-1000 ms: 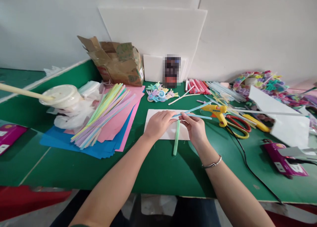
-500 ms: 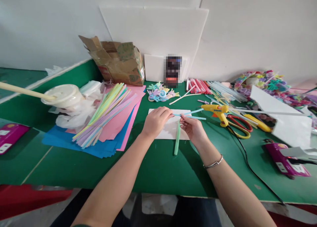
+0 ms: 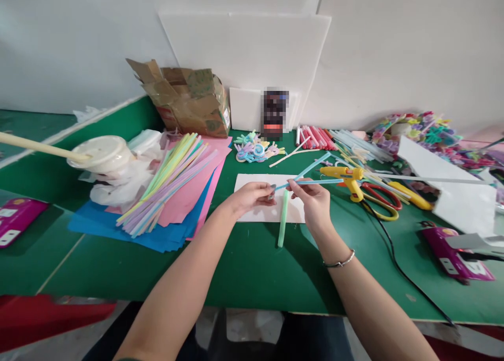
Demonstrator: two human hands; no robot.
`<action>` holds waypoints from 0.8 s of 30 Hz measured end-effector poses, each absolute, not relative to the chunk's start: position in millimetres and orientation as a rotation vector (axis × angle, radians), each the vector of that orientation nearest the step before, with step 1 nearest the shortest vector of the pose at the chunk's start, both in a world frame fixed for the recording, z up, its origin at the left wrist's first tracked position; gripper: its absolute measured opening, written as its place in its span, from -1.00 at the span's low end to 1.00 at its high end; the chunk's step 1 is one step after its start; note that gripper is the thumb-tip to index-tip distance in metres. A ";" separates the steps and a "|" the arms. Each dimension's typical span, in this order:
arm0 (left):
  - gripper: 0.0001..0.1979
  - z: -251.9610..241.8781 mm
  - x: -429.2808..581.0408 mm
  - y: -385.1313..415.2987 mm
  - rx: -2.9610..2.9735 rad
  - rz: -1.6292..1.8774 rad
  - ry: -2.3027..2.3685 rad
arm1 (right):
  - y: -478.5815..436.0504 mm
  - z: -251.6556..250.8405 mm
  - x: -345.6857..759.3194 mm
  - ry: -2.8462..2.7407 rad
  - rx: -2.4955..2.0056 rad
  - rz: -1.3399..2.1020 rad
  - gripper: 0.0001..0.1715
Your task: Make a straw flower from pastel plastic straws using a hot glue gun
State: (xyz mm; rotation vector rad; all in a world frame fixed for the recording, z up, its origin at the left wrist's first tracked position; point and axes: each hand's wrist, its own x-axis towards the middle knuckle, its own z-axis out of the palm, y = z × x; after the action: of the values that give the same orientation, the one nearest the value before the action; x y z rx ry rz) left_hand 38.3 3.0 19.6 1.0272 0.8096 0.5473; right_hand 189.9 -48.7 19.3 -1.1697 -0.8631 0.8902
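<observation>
Between my two hands is a light blue pipe cleaner (image 3: 315, 164), its two long ends spreading out to the right in a narrow V. My left hand (image 3: 252, 198) pinches the left end of it. The fingers of my right hand (image 3: 311, 197) are closed on it near where the two ends part. Both hands are just over a white board (image 3: 246, 214) on the green table. A green pipe cleaner bundle (image 3: 282, 227) lies below them, partly on the board. Right of my right hand lies a yellow glue gun (image 3: 346, 179), behind one blue end in this view.
Pastel pipe cleaners (image 3: 165, 185) lie on pink and blue sheets at left, near a lidded tub (image 3: 100, 151). Scissors (image 3: 381, 198) and a power strip (image 3: 457, 253) are at right, with a black cord (image 3: 397, 266). Curled pieces (image 3: 255, 146) and a phone (image 3: 274, 111) are behind.
My left hand has turned, showing its fingertips in a pinch. The blue ends have swung wider apart, one now tilted up toward the back. The green bundle has stayed in place.
</observation>
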 end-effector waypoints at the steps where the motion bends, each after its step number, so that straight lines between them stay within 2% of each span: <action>1: -0.84 20.7 36.5 3.1 0.930 0.508 0.782 | -49.3 19.2 189.0 -0.888 -1.154 0.874 -0.83; 4: -0.87 23.1 33.6 3.9 0.762 0.460 0.736 | -50.5 18.9 186.4 -0.903 -1.113 0.890 -0.86; 7: -0.86 24.3 36.0 4.4 0.858 0.565 0.744 | -50.6 19.0 185.1 -0.835 -1.113 0.964 -0.84; 12: -0.80 20.7 46.6 -1.2 1.440 0.793 0.786 | -49.4 22.6 187.0 -0.562 -1.150 1.101 -0.77; 16: -0.86 12.0 50.4 -7.6 2.137 0.943 0.966 | -48.3 25.2 189.3 -0.480 -1.151 1.166 -0.76; 19: -0.79 7.9 47.7 -7.9 2.551 0.987 0.952 | -48.1 24.5 189.9 -0.457 -1.138 1.194 -0.74; 24: -0.75 10.8 43.2 -4.3 2.645 0.984 0.953 | -49.5 23.3 189.7 -0.446 -1.118 1.223 -0.73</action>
State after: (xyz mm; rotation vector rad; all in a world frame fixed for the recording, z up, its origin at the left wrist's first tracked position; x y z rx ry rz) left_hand 43.2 -4.3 10.8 2.6450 0.9532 0.9839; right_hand 189.7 -49.5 23.3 -1.1178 -0.4462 1.2232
